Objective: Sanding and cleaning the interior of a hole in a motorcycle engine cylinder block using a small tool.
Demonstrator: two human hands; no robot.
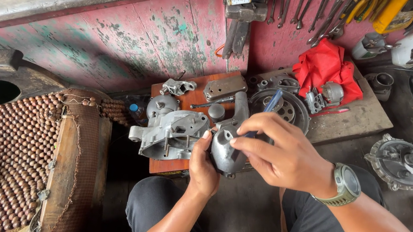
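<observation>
Over the metal casing (225, 152), right hand (283, 154) apparently pinches a blue tool (271, 102).

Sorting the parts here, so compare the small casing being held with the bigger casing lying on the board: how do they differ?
The held cover is small, domed and gripped by the left hand; the larger housing is boxy, open-faced and lies untouched on the orange board. The right hand points a blue-handled tool at the cover only. Both are grey cast metal.

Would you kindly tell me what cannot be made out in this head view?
- Tip of the blue tool: hidden behind the right hand.
- Grey metal cover: partly covered by the right hand and the left hand.
- Wrenches on the wall: tops cut off by the upper edge.
</observation>
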